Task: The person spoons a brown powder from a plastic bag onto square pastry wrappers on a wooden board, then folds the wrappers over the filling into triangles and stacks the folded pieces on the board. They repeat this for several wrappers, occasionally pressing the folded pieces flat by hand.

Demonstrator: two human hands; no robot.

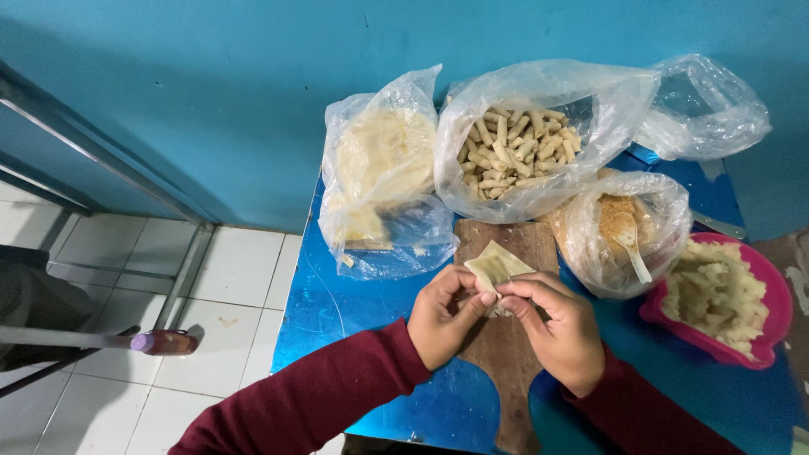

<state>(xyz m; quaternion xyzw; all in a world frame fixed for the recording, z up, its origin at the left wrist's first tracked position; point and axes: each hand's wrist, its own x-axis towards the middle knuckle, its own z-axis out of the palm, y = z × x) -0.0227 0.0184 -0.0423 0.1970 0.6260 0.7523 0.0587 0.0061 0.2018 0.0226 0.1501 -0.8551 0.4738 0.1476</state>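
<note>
Here the blue tabletop (337, 312) carries everything, and on its far side stand three clear plastic bags: the bag of flat pale wrappers (379, 168) at far left, the bag of finished rolls (514, 147) in the middle, and an almost empty bag (704, 105) at far right. Nearer, on the right, a pink bowl of chopped pale filling (725, 295) sits beside a smaller bag of brown crumbly filling (619, 223) with a spoon (630, 240) standing in it. A wooden board (506, 337) runs from the middle of the tabletop toward the near edge.

Over that board both hands meet. The left hand (442, 316) and the right hand (560, 333) are closed together on the wrapper (497, 268), fingertips pinching its near end while the far part stands free above the board.

The wrapper's long axis runs near-left to far-right, and its free corner points away, toward the bag of finished rolls; the folded end lies toward the person, hidden under the thumbs, so whether filling is already inside cannot be told.

To do this fold well, I would judge that both thumbs should press evenly, keeping the edge tight and square to the long axis, so the roll comes out straight like the ones in the bag. Too hard a pinch could tear the thin sheet; too loose and the roll would gape
</note>
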